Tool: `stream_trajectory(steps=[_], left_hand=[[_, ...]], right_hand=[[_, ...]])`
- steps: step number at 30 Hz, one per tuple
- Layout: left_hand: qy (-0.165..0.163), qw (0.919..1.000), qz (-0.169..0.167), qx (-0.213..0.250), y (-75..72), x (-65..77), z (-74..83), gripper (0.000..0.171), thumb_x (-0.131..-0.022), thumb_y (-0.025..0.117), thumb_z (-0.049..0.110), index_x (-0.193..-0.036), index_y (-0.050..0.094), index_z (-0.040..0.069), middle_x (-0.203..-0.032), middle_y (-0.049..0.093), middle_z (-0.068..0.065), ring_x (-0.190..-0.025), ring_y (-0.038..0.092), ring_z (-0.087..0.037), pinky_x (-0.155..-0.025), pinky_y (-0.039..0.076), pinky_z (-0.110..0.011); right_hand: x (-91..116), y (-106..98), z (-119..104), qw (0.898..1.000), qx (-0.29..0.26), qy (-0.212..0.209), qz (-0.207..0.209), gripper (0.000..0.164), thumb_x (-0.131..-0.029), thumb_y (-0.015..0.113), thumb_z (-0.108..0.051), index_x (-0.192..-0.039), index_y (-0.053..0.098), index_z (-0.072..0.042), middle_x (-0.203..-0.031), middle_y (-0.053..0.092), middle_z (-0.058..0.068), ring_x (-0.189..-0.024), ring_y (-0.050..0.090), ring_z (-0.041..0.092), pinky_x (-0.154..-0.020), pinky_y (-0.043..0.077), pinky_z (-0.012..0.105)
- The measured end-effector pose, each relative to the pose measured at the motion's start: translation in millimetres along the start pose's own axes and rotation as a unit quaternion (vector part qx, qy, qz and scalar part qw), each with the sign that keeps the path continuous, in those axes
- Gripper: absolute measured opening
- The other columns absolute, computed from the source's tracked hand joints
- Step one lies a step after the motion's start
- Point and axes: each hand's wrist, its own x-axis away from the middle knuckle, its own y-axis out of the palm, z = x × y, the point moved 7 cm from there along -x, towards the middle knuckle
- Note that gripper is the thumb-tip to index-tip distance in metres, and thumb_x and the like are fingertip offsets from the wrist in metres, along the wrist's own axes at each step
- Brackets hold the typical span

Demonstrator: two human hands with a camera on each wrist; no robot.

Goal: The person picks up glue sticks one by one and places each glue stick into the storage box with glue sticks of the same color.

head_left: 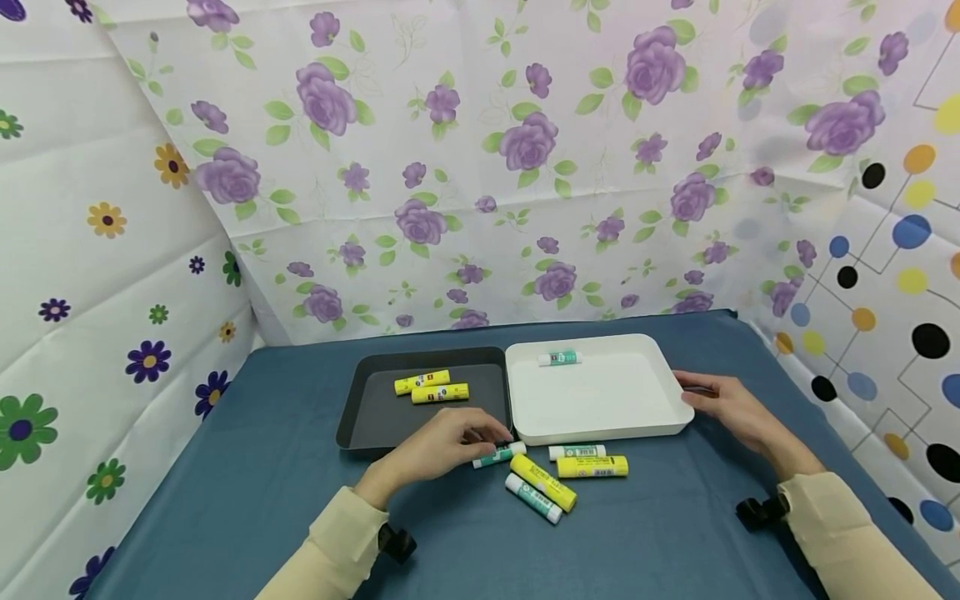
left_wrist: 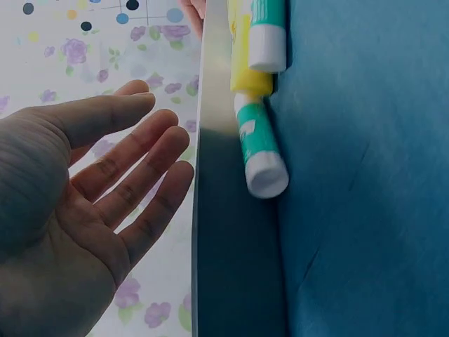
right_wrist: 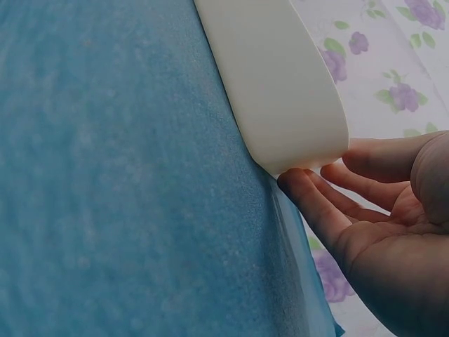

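My left hand [head_left: 448, 440] reaches over the front edge of a black tray [head_left: 367, 425], right at a green-and-white glue stick [head_left: 498, 455]. In the left wrist view its fingers are loosely bent, with nothing between them and the thumb. My right hand [head_left: 731, 408] is at the right end of a white tray [head_left: 600, 408]. In the right wrist view its thumb [right_wrist: 382, 158] and fingertips touch the tray's outer end, the fingers fairly straight. Two yellow glue sticks [head_left: 440, 393] lie in the black tray; one green-and-white glue stick [head_left: 560, 357] lies in the white tray.
In front of the trays on the blue cloth [head_left: 645, 533] lie a yellow glue stick [head_left: 592, 467], a slanted yellow one [head_left: 543, 482], and green-and-white ones [head_left: 533, 498] beside and behind them. Flowered sheets [head_left: 450, 167] stand behind the table; patterned sheets flank both sides.
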Motion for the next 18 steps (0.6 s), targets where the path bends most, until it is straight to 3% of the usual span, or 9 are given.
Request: stream_trajectory(steps=[5, 10, 18], left_hand=[[-0.005, 0.9998, -0.006, 0.016, 10.2, 2.9, 1.0, 0.026, -0.103, 0.067, 0.012, -0.127, 0.073, 0.018, -0.117, 0.072, -0.006, -0.097, 0.066, -0.011, -0.084, 0.056, -0.029], [-0.008, 0.9997, -0.007, 0.024, 17.3, 6.0, 0.3, 0.026, -0.103, 0.067, 0.012, -0.128, 0.073, 0.019, -0.116, 0.072, -0.004, -0.097, 0.065, -0.009, -0.085, 0.056, -0.029], [-0.008, 0.9995, 0.001, 0.031, 22.0, 8.5, 1.2, 0.027, -0.103, 0.068, 0.014, -0.129, 0.073, 0.021, -0.118, 0.072, -0.002, -0.103, 0.065, -0.006, -0.089, 0.055, -0.029]], right_hand=[[-0.6, -0.2, 0.6, 1.0, 0.003, 0.002, -0.001, 0.062, -0.109, 0.058, -0.031, -0.158, 0.04, 0.002, -0.158, 0.041, 0.03, -0.143, 0.041, 0.048, -0.103, 0.05, 0.039], [-0.8, -0.2, 1.3, 1.0, 0.003, 0.006, -0.001, 0.063, -0.109, 0.058, -0.032, -0.159, 0.039, 0.001, -0.159, 0.04, 0.03, -0.144, 0.04, 0.048, -0.108, 0.046, 0.054], [-0.3, 0.5, -0.3, 1.0, 0.006, 0.008, 0.002, 0.062, -0.109, 0.058, -0.029, -0.158, 0.039, 0.002, -0.158, 0.04, 0.031, -0.142, 0.042, 0.048, -0.106, 0.047, 0.053]])
